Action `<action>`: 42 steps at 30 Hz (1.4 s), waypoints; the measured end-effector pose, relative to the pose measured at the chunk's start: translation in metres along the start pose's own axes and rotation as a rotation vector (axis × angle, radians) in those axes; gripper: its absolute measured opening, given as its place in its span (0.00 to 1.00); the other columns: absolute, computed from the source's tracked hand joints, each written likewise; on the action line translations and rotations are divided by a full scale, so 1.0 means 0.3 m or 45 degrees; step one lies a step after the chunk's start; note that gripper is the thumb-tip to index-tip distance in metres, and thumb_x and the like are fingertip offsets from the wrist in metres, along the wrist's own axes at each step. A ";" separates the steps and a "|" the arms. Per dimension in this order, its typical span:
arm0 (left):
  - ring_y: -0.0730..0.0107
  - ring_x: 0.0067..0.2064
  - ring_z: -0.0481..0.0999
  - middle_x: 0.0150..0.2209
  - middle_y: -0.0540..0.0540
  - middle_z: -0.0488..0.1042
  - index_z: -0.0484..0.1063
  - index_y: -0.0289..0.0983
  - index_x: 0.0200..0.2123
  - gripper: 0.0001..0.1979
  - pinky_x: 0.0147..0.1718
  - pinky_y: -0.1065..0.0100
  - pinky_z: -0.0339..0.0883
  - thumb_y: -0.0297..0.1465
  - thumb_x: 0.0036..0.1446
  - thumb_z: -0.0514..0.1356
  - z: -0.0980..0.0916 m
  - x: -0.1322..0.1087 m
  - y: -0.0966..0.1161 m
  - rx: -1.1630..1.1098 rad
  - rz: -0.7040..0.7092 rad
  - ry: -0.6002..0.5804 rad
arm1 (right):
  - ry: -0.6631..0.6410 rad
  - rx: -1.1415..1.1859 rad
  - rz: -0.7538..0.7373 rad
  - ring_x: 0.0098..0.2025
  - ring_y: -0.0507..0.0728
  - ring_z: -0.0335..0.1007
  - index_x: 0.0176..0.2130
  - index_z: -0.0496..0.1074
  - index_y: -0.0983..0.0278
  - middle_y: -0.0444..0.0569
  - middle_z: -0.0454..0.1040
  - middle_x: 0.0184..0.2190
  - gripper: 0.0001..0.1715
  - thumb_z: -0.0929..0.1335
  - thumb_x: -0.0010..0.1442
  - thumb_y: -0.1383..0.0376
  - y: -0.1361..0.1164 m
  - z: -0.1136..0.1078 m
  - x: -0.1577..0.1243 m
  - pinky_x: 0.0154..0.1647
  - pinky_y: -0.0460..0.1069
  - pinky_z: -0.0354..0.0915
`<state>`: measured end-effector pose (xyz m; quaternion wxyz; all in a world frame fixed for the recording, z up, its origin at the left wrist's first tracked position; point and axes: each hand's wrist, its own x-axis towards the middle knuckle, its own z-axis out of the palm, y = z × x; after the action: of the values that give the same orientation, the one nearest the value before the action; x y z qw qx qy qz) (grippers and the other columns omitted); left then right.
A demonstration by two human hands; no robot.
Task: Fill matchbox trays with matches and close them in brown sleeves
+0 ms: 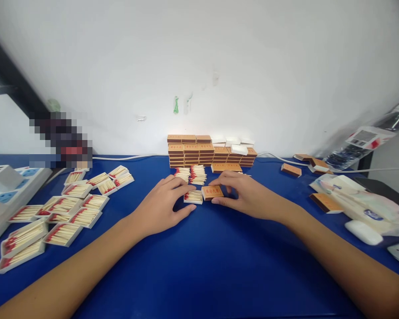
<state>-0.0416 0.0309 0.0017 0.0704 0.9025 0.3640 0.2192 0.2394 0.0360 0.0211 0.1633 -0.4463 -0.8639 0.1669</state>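
Observation:
Between the thumb and fingers of my left hand [168, 204] is a small white matchbox tray [193, 197] filled with red-tipped matches. My right hand [248, 195] pinches an orange-brown matchbox sleeve [212, 192] with red lettering, thumb at its front and a finger at its back. Sleeve and tray lie end to end on the blue table; whether they overlap I cannot tell. Just behind them are two loose piles of matches [197, 174]. Another sleeve [226, 168] lies past my right fingers, and a few loose matches show there, partly hidden by the hand.
Stacked matchboxes [191, 155] stand against the wall, with white trays [237, 149] on top. Many match-filled trays [64, 234] spread leftward, beside a power strip [20, 190]. To the right are scattered matchboxes [325, 204], a tissue pack [365, 199], a white case [364, 232] and a plastic bottle [365, 137].

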 end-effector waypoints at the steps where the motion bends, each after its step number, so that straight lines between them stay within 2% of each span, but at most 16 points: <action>1: 0.52 0.54 0.73 0.52 0.40 0.77 0.75 0.41 0.60 0.20 0.56 0.49 0.69 0.38 0.67 0.64 0.000 0.000 -0.001 0.005 -0.005 0.003 | 0.008 0.001 -0.007 0.47 0.62 0.74 0.58 0.77 0.56 0.53 0.78 0.48 0.25 0.69 0.68 0.47 -0.002 0.000 -0.001 0.45 0.55 0.69; 6: 0.52 0.54 0.74 0.50 0.40 0.78 0.75 0.39 0.60 0.19 0.55 0.50 0.70 0.36 0.68 0.63 0.003 0.004 0.000 -0.010 0.004 0.005 | 0.020 0.010 -0.037 0.46 0.62 0.74 0.58 0.77 0.56 0.53 0.79 0.48 0.25 0.69 0.69 0.48 -0.012 0.000 -0.001 0.46 0.56 0.68; 13: 0.51 0.57 0.75 0.53 0.39 0.79 0.74 0.37 0.61 0.21 0.58 0.48 0.69 0.38 0.68 0.63 0.011 0.000 -0.008 0.009 -0.009 0.004 | 0.034 0.029 -0.045 0.43 0.60 0.73 0.59 0.76 0.57 0.53 0.77 0.48 0.26 0.69 0.69 0.48 0.002 0.003 0.001 0.43 0.55 0.69; 21: 0.55 0.56 0.80 0.59 0.42 0.78 0.71 0.41 0.64 0.23 0.58 0.53 0.72 0.36 0.68 0.63 -0.004 0.002 -0.006 -0.140 -0.091 0.064 | 0.012 -0.001 -0.027 0.43 0.61 0.73 0.58 0.77 0.56 0.52 0.78 0.44 0.25 0.71 0.67 0.49 0.015 -0.013 0.000 0.43 0.55 0.69; 28: 0.58 0.51 0.81 0.54 0.42 0.80 0.75 0.41 0.59 0.19 0.53 0.57 0.75 0.36 0.67 0.64 -0.004 0.005 -0.008 -0.256 -0.096 0.085 | 0.040 0.042 -0.039 0.42 0.60 0.73 0.55 0.78 0.57 0.53 0.78 0.45 0.24 0.72 0.65 0.48 0.008 0.003 0.004 0.43 0.55 0.69; 35: 0.61 0.53 0.79 0.54 0.43 0.77 0.78 0.42 0.58 0.15 0.55 0.59 0.74 0.35 0.71 0.61 -0.005 0.003 -0.012 -0.300 -0.015 0.051 | 0.073 0.078 -0.048 0.39 0.58 0.71 0.53 0.77 0.58 0.50 0.75 0.42 0.23 0.73 0.65 0.48 0.005 0.023 0.003 0.39 0.53 0.68; 39: 0.62 0.49 0.80 0.51 0.43 0.79 0.79 0.42 0.56 0.15 0.51 0.58 0.76 0.36 0.68 0.64 -0.008 0.008 -0.012 -0.378 -0.086 0.148 | 0.124 0.182 -0.041 0.38 0.57 0.71 0.50 0.77 0.58 0.50 0.77 0.42 0.22 0.75 0.63 0.49 -0.002 0.031 0.008 0.37 0.52 0.69; 42: 0.62 0.48 0.80 0.52 0.43 0.79 0.80 0.41 0.55 0.17 0.51 0.58 0.78 0.38 0.65 0.67 -0.008 0.013 -0.014 -0.581 -0.172 0.240 | 0.184 0.360 -0.007 0.39 0.57 0.74 0.49 0.77 0.58 0.50 0.78 0.43 0.22 0.76 0.61 0.50 -0.007 0.036 0.015 0.40 0.54 0.74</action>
<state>-0.0428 0.0365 0.0038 0.2524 0.8126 0.3695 0.3734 0.2307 0.0368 0.0130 0.2867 -0.4276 -0.8189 0.2537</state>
